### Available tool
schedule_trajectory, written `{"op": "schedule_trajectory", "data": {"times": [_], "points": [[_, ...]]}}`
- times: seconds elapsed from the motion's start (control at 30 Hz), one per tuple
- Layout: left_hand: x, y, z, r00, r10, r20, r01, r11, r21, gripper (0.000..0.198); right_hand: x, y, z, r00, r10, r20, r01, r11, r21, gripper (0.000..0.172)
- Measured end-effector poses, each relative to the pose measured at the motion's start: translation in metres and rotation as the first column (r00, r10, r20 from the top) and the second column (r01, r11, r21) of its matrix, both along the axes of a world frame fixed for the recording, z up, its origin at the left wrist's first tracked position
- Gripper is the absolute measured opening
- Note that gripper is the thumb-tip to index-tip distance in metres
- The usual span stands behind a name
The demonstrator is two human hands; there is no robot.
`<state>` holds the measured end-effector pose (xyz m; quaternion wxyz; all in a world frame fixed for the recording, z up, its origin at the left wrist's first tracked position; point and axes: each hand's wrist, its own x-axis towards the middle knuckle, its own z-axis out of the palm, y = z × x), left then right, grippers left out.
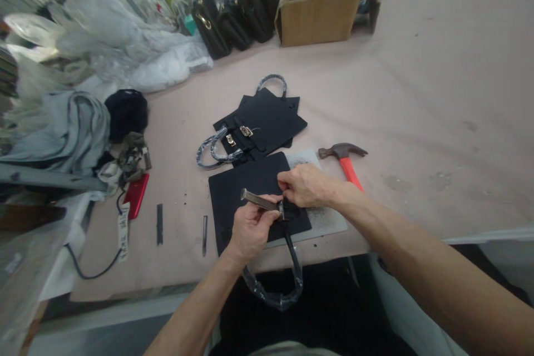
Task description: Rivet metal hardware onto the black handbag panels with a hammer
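A black bag panel (246,189) lies at the table's front edge, partly on a pale slab (331,225). Its plastic-wrapped handle (279,299) hangs over the edge towards me. My left hand (253,226) rests on the panel, its fingers closed round a metal punch (257,199) that lies tilted, the blunt end pointing left. Close beside it, my right hand (304,184) is pinched near the handle's metal fitting; whatever sits between its fingertips is hidden. A claw hammer (342,150) with an orange grip lies just beyond my right wrist, touched by neither hand.
More black panels (271,119) with wrapped handles and gold-coloured clasps are stacked behind. A thin metal rod (204,235), a dark strip (159,224) and a red phone-like object (137,196) lie left. Black handbags (212,25) and a cardboard box (319,14) stand at the back.
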<state>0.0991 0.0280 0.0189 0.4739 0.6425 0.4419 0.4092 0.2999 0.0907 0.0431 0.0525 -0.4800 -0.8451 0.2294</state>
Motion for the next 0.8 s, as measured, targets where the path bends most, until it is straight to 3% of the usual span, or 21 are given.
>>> {"op": "schedule_trajectory", "data": {"times": [0.4, 0.57, 0.8], "points": [[0.007, 0.001, 0.004, 0.979, -0.064, -0.196, 0.118, 0.952, 0.281, 0.015, 0.004, -0.006, -0.003, 0.994, -0.036, -0.105, 0.037, 0.999, 0.004, 0.019], [0.007, -0.004, -0.001, 0.981, 0.03, -0.193, 0.027, 0.957, 0.29, 0.014, 0.011, -0.009, -0.009, 0.975, -0.01, -0.222, 0.002, 0.999, -0.033, 0.021], [0.005, -0.01, 0.0, 0.989, 0.016, -0.148, 0.025, 0.962, 0.272, 0.012, 0.014, -0.011, -0.015, 0.961, 0.031, -0.274, -0.036, 0.999, -0.013, 0.02]]}}
